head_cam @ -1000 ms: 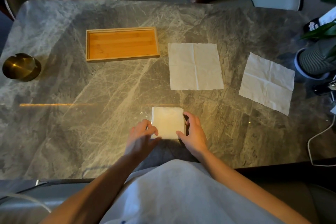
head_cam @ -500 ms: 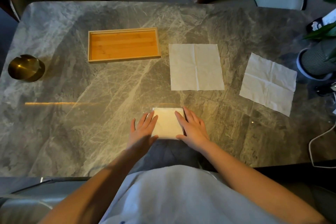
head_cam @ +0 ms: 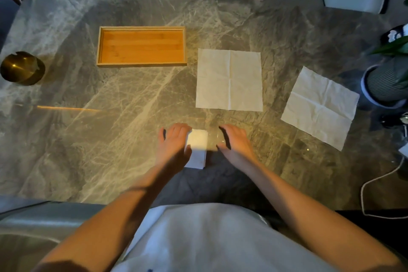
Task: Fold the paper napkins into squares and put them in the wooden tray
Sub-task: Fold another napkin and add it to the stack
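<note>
While the head camera looked down over the grey marble tabletop [head_cam: 88, 139], a folded napkin [head_cam: 197, 147] lay near the front edge, between the two hands. The left hand [head_cam: 173, 147] rested flat on the napkin's left part with its fingers spread and released, pressing rather than gripping. The right hand [head_cam: 235, 142] lay palm down on the bare stone just to the right of the napkin, fingers loose and holding nothing; whether it touched the paper's edge could not be told. Farther back and to the left sat the wooden tray [head_cam: 141, 64], well apart from the hands. To the right of the tray an unfolded napkin [head_cam: 229, 79] lay flat, showing its crease lines. A second unfolded napkin [head_cam: 320, 107] lay tilted farther right, near a ribbed plant pot [head_cam: 384, 81]. A brass bowl [head_cam: 22, 68] stood by the left edge, and a white cable [head_cam: 379, 185] looped at the front right corner.
</note>
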